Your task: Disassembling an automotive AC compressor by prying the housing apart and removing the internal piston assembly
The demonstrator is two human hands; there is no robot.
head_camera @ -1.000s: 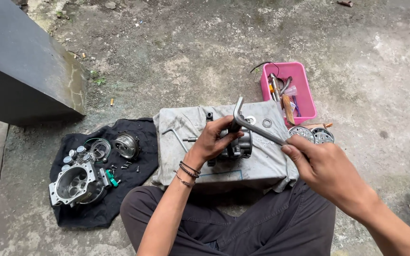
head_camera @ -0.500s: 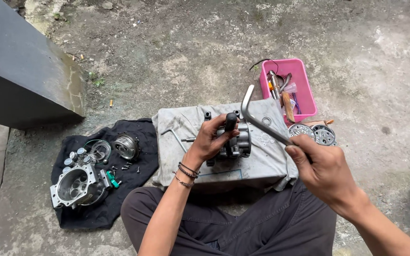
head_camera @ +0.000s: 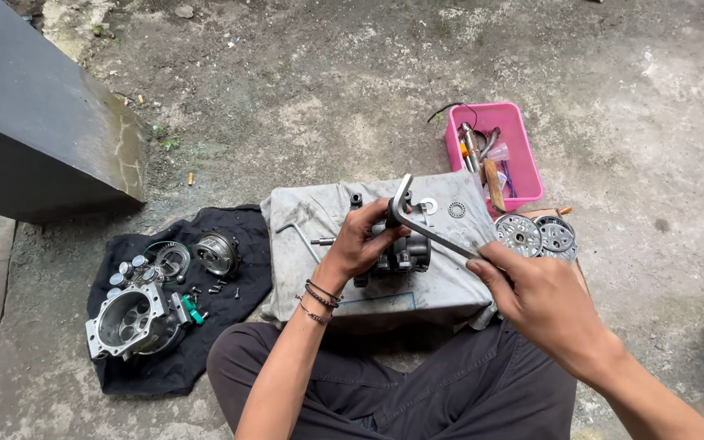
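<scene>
We see the left hand (head_camera: 368, 240) closed around a dark metal engine part (head_camera: 401, 248), which rests on a grey cloth (head_camera: 311, 244) spread over a low block in front of the crossed legs. The fingers wrap the top of the part and hold it steady. The right hand (head_camera: 543, 297) grips the long arm of a bent metal wrench (head_camera: 421, 226); the thumb and the fingers are pressed around the shaft. The short end of the wrench stands up just above the part, near the left fingers; we cannot tell if it touches the part.

On the cloth, beside the part, lie a small washer (head_camera: 428, 205), a round bearing ring (head_camera: 455, 209) and a thin L-shaped key (head_camera: 299, 236). Two round metal discs (head_camera: 536, 234) lie just right of the cloth. A pink tray (head_camera: 523, 151) with tools stands behind them. To the left, a black cloth (head_camera: 173, 358) on the concrete ground carries a grey metal housing (head_camera: 128, 319), a round part (head_camera: 217, 253) and small screws.
</scene>
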